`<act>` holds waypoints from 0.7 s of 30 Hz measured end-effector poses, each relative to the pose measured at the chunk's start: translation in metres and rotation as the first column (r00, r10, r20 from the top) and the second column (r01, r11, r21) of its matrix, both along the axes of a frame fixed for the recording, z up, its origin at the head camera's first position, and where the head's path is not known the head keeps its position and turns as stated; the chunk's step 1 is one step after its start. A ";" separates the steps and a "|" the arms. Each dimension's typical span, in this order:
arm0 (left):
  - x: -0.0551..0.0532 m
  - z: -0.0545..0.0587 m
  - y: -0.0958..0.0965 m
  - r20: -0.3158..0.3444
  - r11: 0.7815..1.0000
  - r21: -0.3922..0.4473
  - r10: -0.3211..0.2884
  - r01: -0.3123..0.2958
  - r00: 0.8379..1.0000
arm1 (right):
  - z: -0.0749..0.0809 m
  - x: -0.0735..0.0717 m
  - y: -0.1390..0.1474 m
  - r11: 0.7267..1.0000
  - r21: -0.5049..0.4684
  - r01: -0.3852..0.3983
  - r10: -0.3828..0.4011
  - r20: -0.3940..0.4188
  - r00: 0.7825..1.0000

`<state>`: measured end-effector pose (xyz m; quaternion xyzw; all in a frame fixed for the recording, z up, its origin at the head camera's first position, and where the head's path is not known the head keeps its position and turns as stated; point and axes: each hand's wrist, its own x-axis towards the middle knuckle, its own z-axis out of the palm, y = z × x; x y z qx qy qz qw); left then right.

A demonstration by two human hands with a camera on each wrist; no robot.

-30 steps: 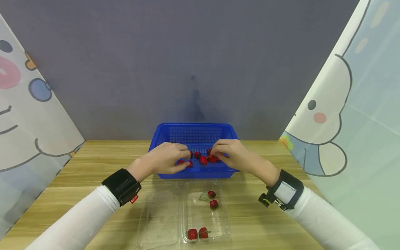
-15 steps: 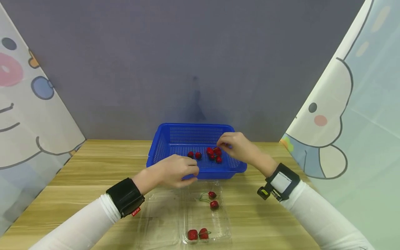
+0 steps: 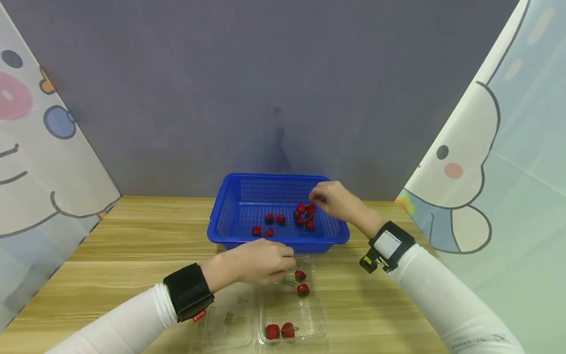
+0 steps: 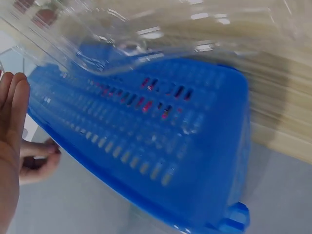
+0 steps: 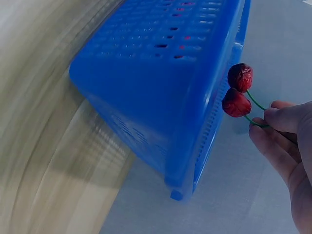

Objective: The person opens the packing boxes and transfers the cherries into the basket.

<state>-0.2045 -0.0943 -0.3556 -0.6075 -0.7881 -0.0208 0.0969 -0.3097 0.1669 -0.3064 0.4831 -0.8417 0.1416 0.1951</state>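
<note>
My right hand (image 3: 334,200) is over the right side of the blue basket (image 3: 278,241). In the right wrist view, its thumb and fingers pinch the green stems of a pair of dark red cherries (image 5: 237,102), which hang beside the basket's rim. My left hand (image 3: 261,261) is over the clear plastic box (image 3: 256,319), close to two cherries (image 3: 302,289) with green stems. In the left wrist view, the fingers of that hand (image 4: 12,117) look straight and no cherry shows in them. Another pair of cherries (image 3: 280,331) lies at the box's near end.
Inside the basket, several more cherries (image 3: 275,219) lie at the left and right. The box's lid half (image 3: 232,319) lies flat on the wooden table (image 3: 146,246). A grey wall (image 3: 274,98) rises behind, with cartoon-printed sheets (image 3: 464,196) at both sides.
My left hand has moved from over the basket toward me, to above the plastic box. My right hand has moved slightly up and right, bringing up the pair of cherries.
</note>
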 end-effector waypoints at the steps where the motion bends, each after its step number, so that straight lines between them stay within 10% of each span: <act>1: 0.002 -0.001 0.002 0.011 1.000 -0.015 0.008 -0.008 1.000 | 0.000 -0.001 0.000 1.000 0.007 0.005 -0.005 0.004 1.000; 21: 0.004 -0.014 0.023 0.113 0.951 -0.248 0.216 -0.183 0.970 | 0.019 -0.026 -0.007 0.977 0.170 0.125 -0.144 0.103 0.984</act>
